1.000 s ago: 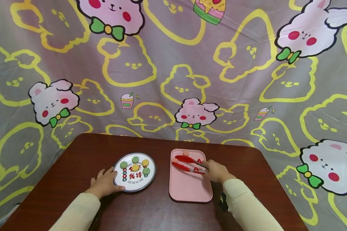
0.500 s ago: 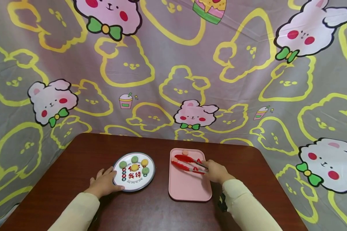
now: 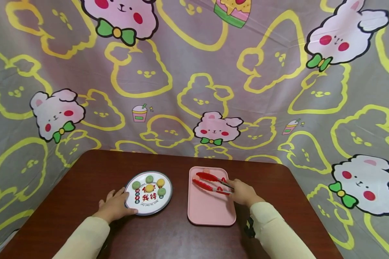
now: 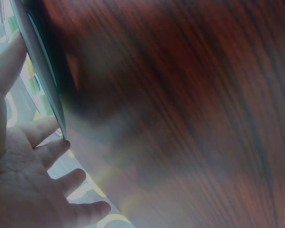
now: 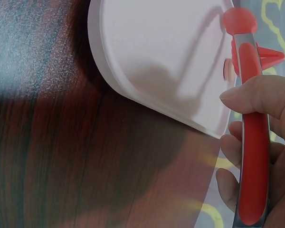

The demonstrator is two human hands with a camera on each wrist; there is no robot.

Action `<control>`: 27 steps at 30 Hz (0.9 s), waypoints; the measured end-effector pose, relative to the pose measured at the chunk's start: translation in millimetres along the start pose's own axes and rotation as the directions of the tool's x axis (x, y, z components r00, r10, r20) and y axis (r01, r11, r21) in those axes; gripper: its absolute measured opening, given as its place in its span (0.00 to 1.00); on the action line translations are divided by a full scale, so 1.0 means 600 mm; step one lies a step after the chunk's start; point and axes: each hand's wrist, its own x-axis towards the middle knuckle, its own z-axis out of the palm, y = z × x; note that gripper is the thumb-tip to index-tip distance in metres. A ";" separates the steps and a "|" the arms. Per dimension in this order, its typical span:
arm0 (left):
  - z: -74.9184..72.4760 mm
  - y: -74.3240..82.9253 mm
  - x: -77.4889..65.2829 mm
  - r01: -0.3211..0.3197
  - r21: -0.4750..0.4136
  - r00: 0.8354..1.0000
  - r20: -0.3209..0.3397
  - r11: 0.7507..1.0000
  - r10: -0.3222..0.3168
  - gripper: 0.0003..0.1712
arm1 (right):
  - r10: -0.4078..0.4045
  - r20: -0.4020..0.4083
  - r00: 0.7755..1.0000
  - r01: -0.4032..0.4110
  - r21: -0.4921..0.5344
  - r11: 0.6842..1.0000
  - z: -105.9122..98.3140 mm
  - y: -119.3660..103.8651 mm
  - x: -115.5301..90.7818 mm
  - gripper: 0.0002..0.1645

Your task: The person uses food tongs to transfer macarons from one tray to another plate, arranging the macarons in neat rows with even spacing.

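Note:
My left hand touches the left rim of a white plate with red lettering. In the left wrist view the thumb lies on the rim, the index finger reaches the edge, and the other fingers spread out. Several green and yellow macarons sit on that plate. My right hand holds red-and-metal tongs over the far part of a pink tray. The tongs' arms stand apart. One pink macaron shows at their tips; whether it is gripped I cannot tell. Another pink macaron is at the tray's far end.
Plate and tray stand side by side on a dark brown wooden table, with bare wood between them. A cloth printed with cartoon rabbits hangs behind and around the table.
The head view has shifted slightly, so things appear a little farther left. The tongs have moved slightly right relative to the tray. The left hand remains at the plate's rim.

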 end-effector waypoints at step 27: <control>0.001 -0.007 0.005 -0.017 0.019 1.000 -0.002 1.000 0.017 0.58 | 0.015 -0.034 0.999 -0.014 0.031 0.999 -0.004 -0.012 -0.008 0.35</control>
